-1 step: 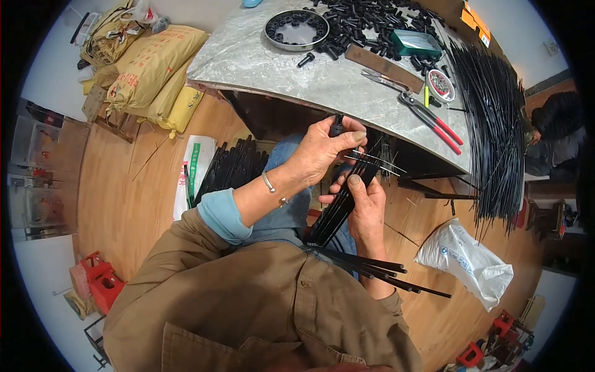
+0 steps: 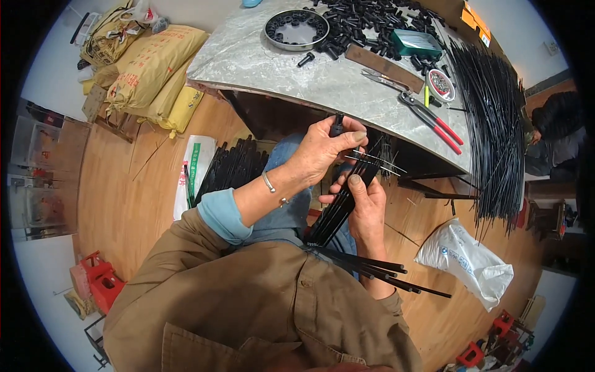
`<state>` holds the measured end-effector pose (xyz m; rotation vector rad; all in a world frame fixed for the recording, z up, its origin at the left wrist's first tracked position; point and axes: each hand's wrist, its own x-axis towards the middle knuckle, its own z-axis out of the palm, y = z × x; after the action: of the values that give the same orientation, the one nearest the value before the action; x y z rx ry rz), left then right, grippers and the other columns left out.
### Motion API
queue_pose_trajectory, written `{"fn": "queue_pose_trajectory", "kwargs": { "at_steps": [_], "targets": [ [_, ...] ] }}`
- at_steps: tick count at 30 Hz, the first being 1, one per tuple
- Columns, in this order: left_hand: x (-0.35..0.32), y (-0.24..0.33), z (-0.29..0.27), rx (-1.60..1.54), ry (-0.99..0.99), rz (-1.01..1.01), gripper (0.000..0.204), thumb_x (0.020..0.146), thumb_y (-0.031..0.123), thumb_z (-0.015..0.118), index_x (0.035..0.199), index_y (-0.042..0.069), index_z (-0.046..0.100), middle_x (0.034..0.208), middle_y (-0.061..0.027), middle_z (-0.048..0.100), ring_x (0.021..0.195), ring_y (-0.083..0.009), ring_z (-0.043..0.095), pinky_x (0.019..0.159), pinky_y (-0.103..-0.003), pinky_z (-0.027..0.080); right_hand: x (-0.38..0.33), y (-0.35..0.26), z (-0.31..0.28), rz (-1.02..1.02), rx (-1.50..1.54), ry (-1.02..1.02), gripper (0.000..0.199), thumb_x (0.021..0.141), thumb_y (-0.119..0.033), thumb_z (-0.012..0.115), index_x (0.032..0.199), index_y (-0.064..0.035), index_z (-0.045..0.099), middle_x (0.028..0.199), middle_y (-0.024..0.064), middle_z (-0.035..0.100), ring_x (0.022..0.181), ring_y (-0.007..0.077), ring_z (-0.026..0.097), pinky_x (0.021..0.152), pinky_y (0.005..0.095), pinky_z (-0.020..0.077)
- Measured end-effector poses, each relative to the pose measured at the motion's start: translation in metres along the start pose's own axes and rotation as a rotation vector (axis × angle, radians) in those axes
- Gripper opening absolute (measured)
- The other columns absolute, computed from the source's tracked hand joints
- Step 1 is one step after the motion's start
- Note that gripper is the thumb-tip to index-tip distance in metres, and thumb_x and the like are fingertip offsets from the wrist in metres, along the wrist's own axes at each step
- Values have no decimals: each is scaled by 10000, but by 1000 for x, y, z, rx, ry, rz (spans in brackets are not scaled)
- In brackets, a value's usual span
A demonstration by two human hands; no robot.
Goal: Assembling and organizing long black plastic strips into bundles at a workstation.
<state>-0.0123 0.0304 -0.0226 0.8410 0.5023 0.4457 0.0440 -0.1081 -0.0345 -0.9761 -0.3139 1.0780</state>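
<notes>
My left hand (image 2: 327, 152) comes in over my lap from the left, thumb and fingers pinched round a small black bolt-shaped piece (image 2: 336, 126) that points up by the table edge. In my right hand (image 2: 369, 208) lies a bundle of slim black rods (image 2: 334, 217), the thumb pressed on top and the fingers curled beneath. The rods slant down across my lap, and several rod ends (image 2: 387, 266) fan out at my waist. Thin shiny wires (image 2: 377, 162) cross the bundle's upper end, close to both hands. What the left fingertips touch behind the thumb is partly hidden.
On the grey table (image 2: 248, 62) are a round metal tray (image 2: 296, 46), loose black bolt-shaped pieces (image 2: 372, 18), a teal box (image 2: 416, 43), red-handled cutters (image 2: 434, 124) and long black rods (image 2: 489, 124). A white sack (image 2: 465, 260) lies on the floor at right; more rods (image 2: 232, 167) stand left of my legs.
</notes>
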Motion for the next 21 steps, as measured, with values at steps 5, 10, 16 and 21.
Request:
{"fn": "queue_pose_trajectory", "kwargs": {
  "at_steps": [5, 10, 16, 21],
  "targets": [
    [-2, 4, 4, 1, -16, 14, 206, 879, 125, 649, 1039, 38, 552, 970, -113, 632, 883, -186, 612, 777, -320, 526, 1, -1, -1, 13, 10, 2, 192, 952, -174, 535, 1040, -4, 527, 884, 87, 577, 763, 167, 617, 650, 358, 605],
    [0, 2, 5, -5, -28, 56, 184, 886, 139, 637, 1010, 27, 559, 973, -115, 630, 859, -167, 613, 708, -284, 536, 1, -1, -2, 12, 6, 17, 191, 952, -172, 533, 1035, 0, 530, 890, 90, 580, 762, 170, 623, 649, 358, 606],
    [0, 5, 7, 8, -32, 35, 199, 877, 119, 647, 1022, 23, 551, 954, -100, 622, 881, -176, 616, 734, -291, 533, 2, -2, -2, 12, -8, 28, 193, 951, -175, 536, 1032, 0, 528, 898, 93, 584, 768, 171, 627, 646, 353, 606],
    [4, 2, 3, 27, -40, 38, 208, 864, 98, 662, 1024, 22, 554, 917, -73, 610, 863, -175, 623, 758, -293, 526, 1, -2, -2, 9, -4, 29, 197, 950, -173, 537, 1031, 6, 526, 892, 97, 585, 764, 174, 626, 643, 356, 608]
  ]
}}
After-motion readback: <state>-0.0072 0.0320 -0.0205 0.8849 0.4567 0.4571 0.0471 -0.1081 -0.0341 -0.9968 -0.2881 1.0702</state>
